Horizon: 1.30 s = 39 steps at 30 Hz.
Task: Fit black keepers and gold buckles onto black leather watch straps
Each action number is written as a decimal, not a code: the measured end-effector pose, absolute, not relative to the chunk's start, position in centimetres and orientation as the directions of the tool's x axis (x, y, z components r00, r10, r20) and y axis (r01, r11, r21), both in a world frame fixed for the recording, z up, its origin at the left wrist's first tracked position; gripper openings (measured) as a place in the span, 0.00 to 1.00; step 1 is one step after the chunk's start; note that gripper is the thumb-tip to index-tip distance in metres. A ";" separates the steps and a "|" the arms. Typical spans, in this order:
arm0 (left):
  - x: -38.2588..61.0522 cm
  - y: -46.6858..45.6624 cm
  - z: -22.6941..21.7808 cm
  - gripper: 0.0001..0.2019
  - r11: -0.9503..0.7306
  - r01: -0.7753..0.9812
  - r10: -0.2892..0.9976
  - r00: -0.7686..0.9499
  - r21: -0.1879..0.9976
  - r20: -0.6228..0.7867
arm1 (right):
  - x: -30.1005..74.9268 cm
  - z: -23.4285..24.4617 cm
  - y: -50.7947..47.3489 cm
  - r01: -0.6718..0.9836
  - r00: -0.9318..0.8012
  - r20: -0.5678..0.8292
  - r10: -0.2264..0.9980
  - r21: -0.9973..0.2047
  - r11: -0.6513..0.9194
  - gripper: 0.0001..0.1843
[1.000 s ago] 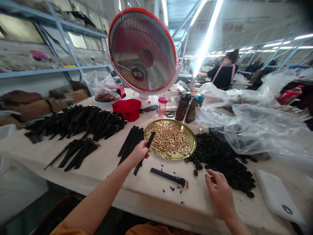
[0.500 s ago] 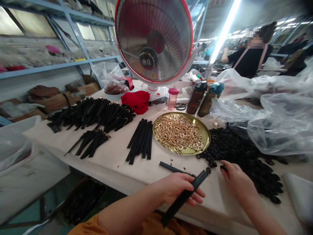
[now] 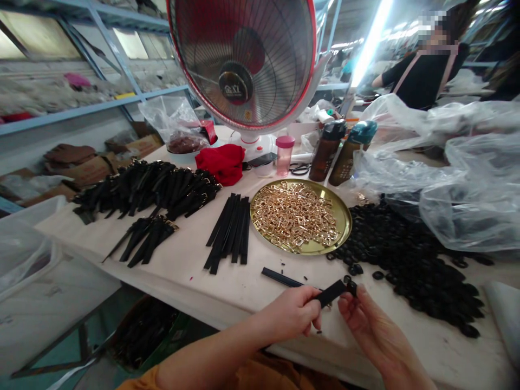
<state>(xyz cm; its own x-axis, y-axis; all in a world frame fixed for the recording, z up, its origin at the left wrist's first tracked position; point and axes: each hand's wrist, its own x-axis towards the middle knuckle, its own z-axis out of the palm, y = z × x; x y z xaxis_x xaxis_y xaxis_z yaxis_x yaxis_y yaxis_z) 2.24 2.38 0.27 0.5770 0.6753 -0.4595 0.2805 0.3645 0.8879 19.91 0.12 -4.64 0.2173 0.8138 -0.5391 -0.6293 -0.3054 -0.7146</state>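
My left hand [image 3: 289, 315] is closed around a black strap [image 3: 331, 293], whose flat end points up and to the right. Pinched in the fingers of my right hand [image 3: 376, 331] is a small black loop [image 3: 351, 288], close against that end; whether the strap passes into it I cannot tell. Another black strap [image 3: 281, 277] lies on the table just beyond my left hand, partly hidden by it. To the right spreads a heap of small black loops [image 3: 422, 265]. Behind my hands sits a round gold tray [image 3: 346, 230] piled with gold buckles [image 3: 294, 214].
Loose black straps [image 3: 229, 230] lie left of the tray, with bundles of buckled straps [image 3: 142, 187] farther left. A large fan [image 3: 244, 65], a red cloth [image 3: 221, 164], a pink-lidded cup [image 3: 284, 156] and two bottles [image 3: 325, 154] stand behind. Plastic bags [image 3: 467, 184] cover the back right.
My right hand has come left from beside the heap, bringing a black loop to the strap's end. My left hand has turned and now grips the strap nearer that end.
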 end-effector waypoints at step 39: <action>-0.1 -1.3 2.7 0.21 -0.243 0.502 0.748 0.641 0.830 -0.169 | 17.1 -4.6 -4.2 -0.185 0.115 -0.165 0.979 -0.972 -0.143 0.18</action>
